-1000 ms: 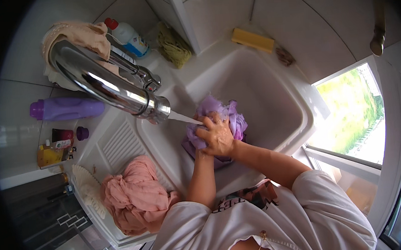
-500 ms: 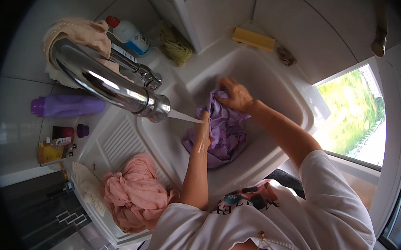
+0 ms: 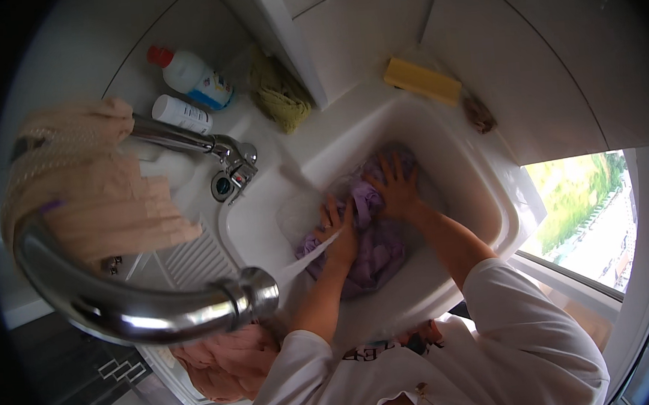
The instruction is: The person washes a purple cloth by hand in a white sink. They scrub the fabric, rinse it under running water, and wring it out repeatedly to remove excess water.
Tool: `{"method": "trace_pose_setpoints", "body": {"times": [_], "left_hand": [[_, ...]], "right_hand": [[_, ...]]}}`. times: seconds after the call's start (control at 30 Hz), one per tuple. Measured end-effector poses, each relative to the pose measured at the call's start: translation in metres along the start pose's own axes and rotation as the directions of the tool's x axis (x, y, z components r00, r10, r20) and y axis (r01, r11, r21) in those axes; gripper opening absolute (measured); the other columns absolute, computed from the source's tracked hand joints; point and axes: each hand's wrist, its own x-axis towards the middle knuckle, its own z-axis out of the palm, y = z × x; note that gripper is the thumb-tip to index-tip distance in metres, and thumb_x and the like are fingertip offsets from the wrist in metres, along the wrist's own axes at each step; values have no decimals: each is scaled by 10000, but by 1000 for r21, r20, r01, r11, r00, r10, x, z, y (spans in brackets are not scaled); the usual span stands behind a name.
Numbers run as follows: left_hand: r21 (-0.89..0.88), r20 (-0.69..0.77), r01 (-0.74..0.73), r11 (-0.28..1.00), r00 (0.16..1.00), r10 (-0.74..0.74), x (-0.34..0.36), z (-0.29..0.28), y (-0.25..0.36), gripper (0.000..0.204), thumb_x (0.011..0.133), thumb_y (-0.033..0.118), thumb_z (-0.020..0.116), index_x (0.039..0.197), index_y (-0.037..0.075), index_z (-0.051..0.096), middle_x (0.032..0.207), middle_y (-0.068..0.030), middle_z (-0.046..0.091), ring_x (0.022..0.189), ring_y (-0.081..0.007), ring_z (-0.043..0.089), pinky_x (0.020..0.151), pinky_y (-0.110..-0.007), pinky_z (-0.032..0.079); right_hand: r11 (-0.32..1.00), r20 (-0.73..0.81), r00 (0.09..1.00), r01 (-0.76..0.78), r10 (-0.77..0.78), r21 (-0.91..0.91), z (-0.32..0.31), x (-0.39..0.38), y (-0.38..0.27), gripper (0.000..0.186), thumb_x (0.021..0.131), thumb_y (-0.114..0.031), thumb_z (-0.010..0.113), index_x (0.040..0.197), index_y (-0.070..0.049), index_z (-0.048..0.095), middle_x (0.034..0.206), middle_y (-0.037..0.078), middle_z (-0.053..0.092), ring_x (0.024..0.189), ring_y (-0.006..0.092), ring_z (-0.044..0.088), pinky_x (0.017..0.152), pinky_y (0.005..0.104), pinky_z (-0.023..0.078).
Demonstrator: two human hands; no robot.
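Note:
A wet lavender cloth (image 3: pixel 374 259) lies in the white sink basin (image 3: pixel 442 157) in some water. My left hand (image 3: pixel 338 232) rests open on the cloth's left part, fingers spread, in the stream of water from the chrome faucet spout (image 3: pixel 151 312). My right hand (image 3: pixel 395 190) presses on the cloth higher and to the right, its fingers spread wide.
A beige cloth (image 3: pixel 90 181) drapes over the faucet pipe. A pink cloth bundle (image 3: pixel 227 363) lies on the drainboard (image 3: pixel 193 257). Along the back ledge are a red-capped bottle (image 3: pixel 192 80), a white container (image 3: pixel 179 115), an olive cloth (image 3: pixel 279 93) and a yellow sponge block (image 3: pixel 421 83). A window is at right.
The spout has swung toward me, lower left in view, with the beige cloth on it. My hands have parted and opened on the cloth, the right moving farther back in the basin.

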Motion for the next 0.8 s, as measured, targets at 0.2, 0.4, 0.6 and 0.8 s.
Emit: {"method": "trace_pose_setpoints", "body": {"times": [0.2,0.4,0.6,0.8], "left_hand": [[-43,102,44,998,994,-40,11,11,-1,634,752,96,604,1349,213,424,1386,-181,323,1205,-402,381,830,-527,395],[-901,96,252,353,909,-405,36,70,-43,542,801,66,565,1315,184,440,1175,-147,520,965,-283,552,761,-354,488],[-592,332,158,-790,941,-60,27,-17,-36,403,939,289,421,1272,63,448,1206,-79,532,1019,-231,559,915,-375,464],[-249,-9,360,-899,927,374,-18,-55,3,389,920,288,453,1234,58,474,1167,-73,541,993,-211,560,891,-356,469]], "right_hand": [[999,-13,1000,7,-8,-37,8,9,-5,890,620,-459,736,1406,-356,333,1538,162,70,1384,462,48,952,758,172],[794,126,946,-318,297,519,0,20,-25,629,666,-175,677,1270,-247,515,1405,187,313,1271,444,313,976,536,371],[808,-349,937,193,17,557,-60,-43,-95,393,621,-55,638,1010,-110,624,1089,197,510,1035,400,479,894,457,425],[855,-507,838,404,-204,324,-93,-103,-129,506,539,-278,749,1008,-161,601,1338,128,357,1255,411,282,830,636,329]]}}
